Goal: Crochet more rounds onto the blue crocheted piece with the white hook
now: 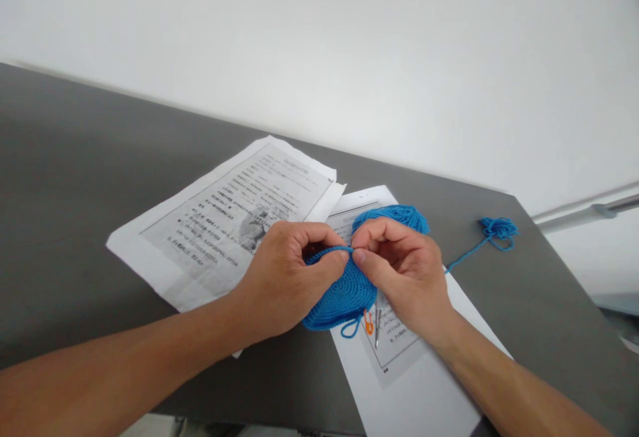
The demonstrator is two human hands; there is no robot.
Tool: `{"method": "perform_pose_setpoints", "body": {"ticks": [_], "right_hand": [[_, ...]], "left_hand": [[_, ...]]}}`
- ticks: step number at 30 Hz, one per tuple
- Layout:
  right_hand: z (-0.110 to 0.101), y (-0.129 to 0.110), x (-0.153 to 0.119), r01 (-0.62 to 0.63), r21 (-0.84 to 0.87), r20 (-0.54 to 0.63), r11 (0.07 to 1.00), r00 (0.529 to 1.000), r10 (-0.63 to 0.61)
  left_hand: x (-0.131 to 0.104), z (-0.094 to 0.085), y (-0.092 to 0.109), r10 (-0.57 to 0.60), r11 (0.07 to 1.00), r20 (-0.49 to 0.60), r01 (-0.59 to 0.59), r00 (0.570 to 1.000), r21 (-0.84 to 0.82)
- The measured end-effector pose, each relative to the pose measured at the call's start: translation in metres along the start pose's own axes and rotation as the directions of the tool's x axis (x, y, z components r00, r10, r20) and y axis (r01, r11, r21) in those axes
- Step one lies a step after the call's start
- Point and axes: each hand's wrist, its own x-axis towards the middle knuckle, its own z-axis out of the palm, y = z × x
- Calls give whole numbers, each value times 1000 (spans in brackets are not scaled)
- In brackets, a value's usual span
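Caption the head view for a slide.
Two bare hands, left and right, pinch the edge of a round blue crocheted piece above printed sheets.

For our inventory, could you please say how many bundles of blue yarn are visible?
2: a skein beyond the right hand, and a small tangle toward the table's right end; more may be hidden.
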Motion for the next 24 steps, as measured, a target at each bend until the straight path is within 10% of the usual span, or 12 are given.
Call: {"method": "perform_pose_setpoints", "body": {"ticks": [24], "right_hand": [[0, 0, 1, 18, -27, -2, 999, 1000, -18]], "left_hand": [[0, 1, 1, -2, 1000, 5, 2, 1000, -19]]}}
